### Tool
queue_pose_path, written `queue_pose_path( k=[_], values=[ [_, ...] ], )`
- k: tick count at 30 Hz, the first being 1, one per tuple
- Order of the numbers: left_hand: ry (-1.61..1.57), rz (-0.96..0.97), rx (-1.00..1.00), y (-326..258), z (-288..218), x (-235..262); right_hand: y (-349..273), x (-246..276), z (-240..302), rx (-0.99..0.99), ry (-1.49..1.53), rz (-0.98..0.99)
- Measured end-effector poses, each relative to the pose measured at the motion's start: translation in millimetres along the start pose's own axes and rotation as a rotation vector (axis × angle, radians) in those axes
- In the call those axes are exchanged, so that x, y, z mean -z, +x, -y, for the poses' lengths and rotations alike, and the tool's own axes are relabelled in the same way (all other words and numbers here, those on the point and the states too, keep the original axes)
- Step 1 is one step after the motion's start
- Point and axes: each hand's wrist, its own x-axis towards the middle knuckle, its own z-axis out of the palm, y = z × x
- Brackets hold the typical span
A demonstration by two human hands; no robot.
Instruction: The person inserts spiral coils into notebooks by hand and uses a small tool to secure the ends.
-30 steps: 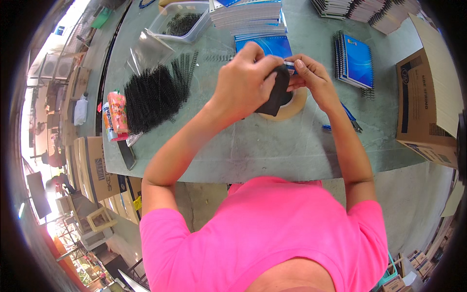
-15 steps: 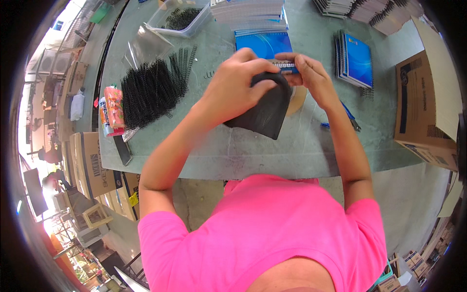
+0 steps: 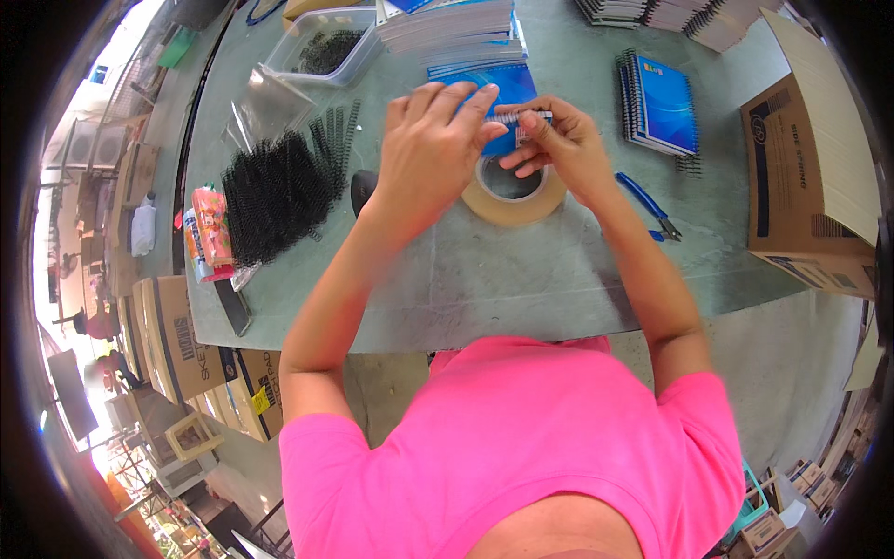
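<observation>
A blue spiral notebook (image 3: 521, 140) is held edge-up above the table, its coil facing me. My right hand (image 3: 568, 149) grips its right end, thumb on the coil side and fingers beneath. At the other end, my left hand (image 3: 430, 130) has its thumb and forefinger around the coil; its other fingers bend over the far side, partly hidden. Just below the hands lies a wide roll of tape (image 3: 507, 212). A dark curved piece (image 3: 361, 192) shows beside my left wrist, mostly hidden by the forearm.
Black plastic coils (image 3: 279, 191) lie in a heap at left, near a clear tub (image 3: 363, 51). A notebook stack (image 3: 452, 37) stands ahead. Finished spiral notebooks (image 3: 661, 102), blue-handled cutters (image 3: 647, 205) and an open carton (image 3: 792, 168) are at right.
My left hand has let go of the dark curved piece, which now lies beside the wrist, and has moved to the notebook's coil. The tape roll has come into fuller view.
</observation>
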Motion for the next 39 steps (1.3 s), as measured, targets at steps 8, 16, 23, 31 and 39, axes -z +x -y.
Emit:
queue_pose_path(
  k=[8,16,23,31,39],
  values=[
    [-0.139,0.257,0.036,19.7,-5.6,-13.7,-10.1,13.4,-7.9,0.045,-0.078,-0.083],
    [-0.451,0.293,0.054,27.3,-15.0,-26.0,-9.7,16.6,-12.1,0.181,-0.238,-0.117],
    [-0.500,0.369,-0.024,30.8,-7.4,-28.2,-10.4,15.5,-9.2,0.090,-0.218,-0.138],
    [-0.600,0.389,0.142,33.9,-10.1,-27.0,-16.1,8.6,-14.0,0.172,-0.283,-0.218],
    [-0.409,0.505,0.168,31.0,-2.9,-4.2,-25.4,35.0,-9.2,0.680,-0.832,-0.292]
  ],
)
